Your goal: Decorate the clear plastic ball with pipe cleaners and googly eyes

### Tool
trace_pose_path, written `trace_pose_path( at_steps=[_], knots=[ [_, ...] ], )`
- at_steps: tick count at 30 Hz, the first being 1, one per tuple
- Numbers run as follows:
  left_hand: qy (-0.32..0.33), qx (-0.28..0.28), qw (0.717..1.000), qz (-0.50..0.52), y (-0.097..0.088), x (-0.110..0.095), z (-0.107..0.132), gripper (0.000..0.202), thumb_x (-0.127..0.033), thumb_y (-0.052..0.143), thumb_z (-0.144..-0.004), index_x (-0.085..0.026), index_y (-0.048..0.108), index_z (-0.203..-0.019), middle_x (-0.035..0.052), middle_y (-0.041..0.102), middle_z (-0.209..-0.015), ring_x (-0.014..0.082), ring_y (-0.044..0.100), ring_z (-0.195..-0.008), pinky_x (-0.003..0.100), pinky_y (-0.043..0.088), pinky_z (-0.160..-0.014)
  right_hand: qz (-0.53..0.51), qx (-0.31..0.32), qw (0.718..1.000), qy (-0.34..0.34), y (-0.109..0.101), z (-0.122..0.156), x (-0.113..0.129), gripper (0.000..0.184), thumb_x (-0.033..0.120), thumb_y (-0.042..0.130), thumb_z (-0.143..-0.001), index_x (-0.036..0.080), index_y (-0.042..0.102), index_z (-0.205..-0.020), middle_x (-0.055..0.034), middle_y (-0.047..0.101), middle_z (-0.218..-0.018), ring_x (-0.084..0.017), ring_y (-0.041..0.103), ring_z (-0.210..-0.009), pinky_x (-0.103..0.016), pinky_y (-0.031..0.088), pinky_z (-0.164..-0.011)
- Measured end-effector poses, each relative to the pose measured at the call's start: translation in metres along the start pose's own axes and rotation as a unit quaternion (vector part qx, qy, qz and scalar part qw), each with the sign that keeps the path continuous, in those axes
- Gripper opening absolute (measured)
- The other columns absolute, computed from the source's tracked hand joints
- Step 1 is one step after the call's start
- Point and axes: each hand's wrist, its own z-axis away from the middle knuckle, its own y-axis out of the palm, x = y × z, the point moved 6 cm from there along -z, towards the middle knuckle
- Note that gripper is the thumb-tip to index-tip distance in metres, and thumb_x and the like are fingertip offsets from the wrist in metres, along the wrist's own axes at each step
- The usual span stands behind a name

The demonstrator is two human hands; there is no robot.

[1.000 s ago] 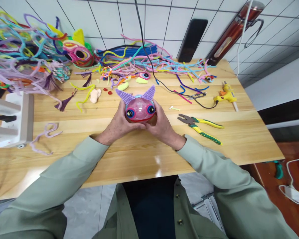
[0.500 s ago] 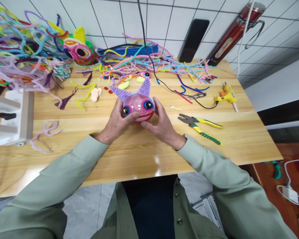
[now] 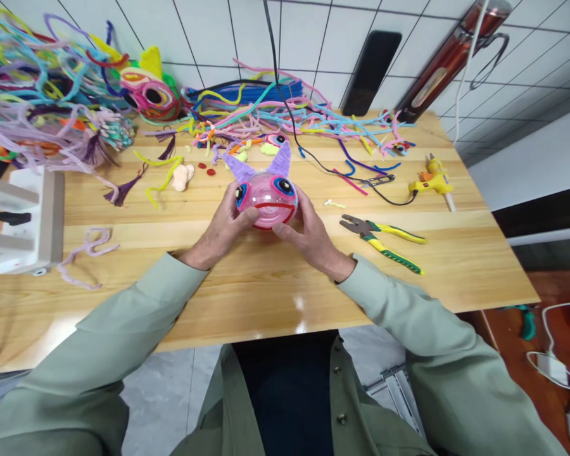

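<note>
Between my two hands is a round pink craft figure (image 3: 268, 201) with a shiny, see-through body. It has two blue-and-black eyes ringed in pink, a red mouth outline and two purple pointed ears standing up at the top. My left hand (image 3: 223, 228) grips its left side, thumb across the front. My right hand (image 3: 308, 231) holds the right side, with its thumb at the lower front below the mouth. The fingers behind the figure are partly hidden. Pliers (image 3: 382, 240) with yellow-green handles lie right of my right hand.
Pipe cleaners (image 3: 266, 117) lie heaped along the wall, with a larger tangle (image 3: 38, 126) at left beside another colourful figure (image 3: 152, 98). A yellow glue gun (image 3: 432, 180), black phone (image 3: 371, 73) and red flask (image 3: 449, 66) are at right. A white power strip (image 3: 33, 221) stands at left.
The figure has been tilted and turned in my hands, so its ears have shifted right and its red mouth outline shows more fully. My left thumb has moved slightly left.
</note>
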Motion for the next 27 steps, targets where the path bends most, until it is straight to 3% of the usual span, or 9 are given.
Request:
trace_pose_path(
  at_steps=[3,9,15,21,27],
  knots=[
    [-0.029,0.025,0.999,0.028,0.004,0.003,-0.002,0.105,-0.095,0.093,-0.074,-0.027,0.059,-0.148,0.0132,0.074,-0.147,0.0383,0.075,-0.139,0.050,0.069,-0.114,-0.017,-0.005,1.000,0.005,0.001,0.000,-0.004,0.114,0.094,0.077,-0.092,0.029,0.041,-0.179,-0.0162,0.054,-0.184,-0.040,0.055,-0.170,-0.067,0.047,-0.143],
    [-0.026,0.019,0.999,-0.006,0.005,0.003,-0.003,0.113,-0.089,0.102,-0.067,-0.028,0.054,-0.149,0.0146,0.069,-0.150,0.0408,0.072,-0.143,0.053,0.067,-0.119,-0.054,-0.006,0.998,0.010,0.003,0.000,-0.007,0.115,0.094,0.075,-0.093,0.028,0.040,-0.180,-0.0166,0.053,-0.185,-0.038,0.056,-0.170,-0.065,0.051,-0.142],
    [-0.024,0.005,1.000,-0.019,0.006,0.002,-0.001,0.111,-0.088,0.100,-0.071,-0.027,0.054,-0.152,0.0159,0.069,-0.153,0.0415,0.072,-0.144,0.058,0.064,-0.124,-0.038,-0.012,0.998,0.039,0.002,0.001,-0.017,0.125,0.098,0.075,-0.090,0.028,0.033,-0.185,-0.0187,0.042,-0.191,-0.040,0.055,-0.170,-0.065,0.052,-0.141],
    [-0.023,0.008,0.999,-0.028,0.004,0.001,0.001,0.107,-0.087,0.097,-0.078,-0.027,0.054,-0.156,0.0169,0.067,-0.158,0.0420,0.069,-0.149,0.056,0.063,-0.126,-0.042,0.000,0.999,0.018,0.003,0.000,-0.013,0.113,0.093,0.071,-0.097,0.028,0.038,-0.183,-0.0153,0.050,-0.187,-0.038,0.056,-0.170,-0.062,0.055,-0.139],
    [-0.009,0.017,1.000,-0.024,0.004,0.001,0.001,0.103,-0.088,0.090,-0.086,-0.026,0.052,-0.160,0.0179,0.067,-0.160,0.0417,0.069,-0.150,0.056,0.061,-0.128,-0.049,-0.022,0.998,0.018,0.002,0.000,-0.016,0.104,0.087,0.076,-0.098,0.032,0.045,-0.181,-0.0109,0.057,-0.182,-0.039,0.044,-0.177,-0.067,0.042,-0.147]
  ],
)
